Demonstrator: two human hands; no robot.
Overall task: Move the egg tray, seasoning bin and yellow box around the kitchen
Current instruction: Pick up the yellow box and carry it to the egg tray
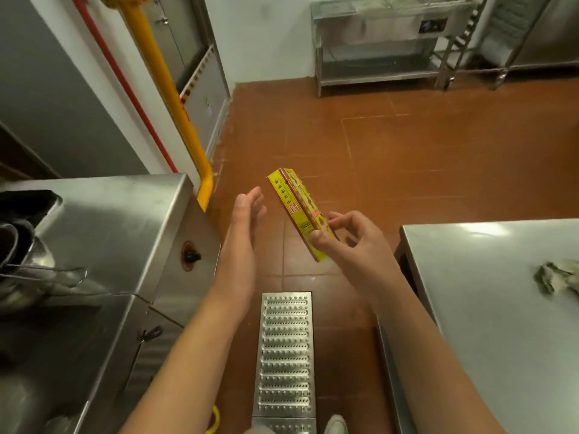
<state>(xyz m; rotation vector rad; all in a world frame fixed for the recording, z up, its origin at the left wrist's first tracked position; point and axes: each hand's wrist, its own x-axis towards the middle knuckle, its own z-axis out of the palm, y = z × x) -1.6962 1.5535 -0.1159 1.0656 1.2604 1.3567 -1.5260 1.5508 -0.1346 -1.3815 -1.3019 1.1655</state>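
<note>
A long, flat yellow box (294, 203) with red print hangs in the air over the red floor, tilted with its far end up and to the left. My right hand (351, 242) pinches its near end between thumb and fingers. My left hand (242, 227) is held flat with straight fingers just left of the box, a small gap away and holding nothing. The egg tray and the seasoning bin are out of view.
A steel counter (109, 220) with metal pots (18, 255) stands at the left. A steel table (501, 308) with a crumpled cloth (557, 278) is at the right. A perforated drain grate (285, 352) lies in the floor below me. A steel rack (376, 42) stands against the far wall.
</note>
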